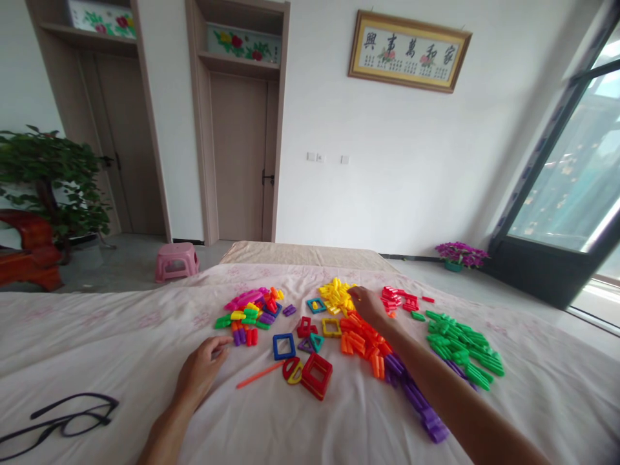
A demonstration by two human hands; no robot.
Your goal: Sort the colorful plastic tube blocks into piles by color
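Observation:
My left hand (203, 365) rests on the pale floral cloth (159, 361), its fingers loosely bent and thumb apart, with nothing visible in it. Just ahead of its fingertips lies a mixed pile of pink, green, yellow and purple plastic blocks (250, 313). My right hand (365, 303) reaches over the right edge of a heap of yellow blocks (335, 296). Its fingers are drawn together, and whatever they pinch is too small to make out. Orange blocks (361, 336) lie beneath the right wrist. The right forearm partly covers a run of purple blocks (421, 407).
Red blocks (391, 298) and a green block heap (460, 342) lie to the right. Between my hands are a blue square frame (276, 349), a red square frame (329, 381) and an orange stick (259, 374). Eyeglasses (72, 416) lie at left; a pink stool (177, 261) stands beyond.

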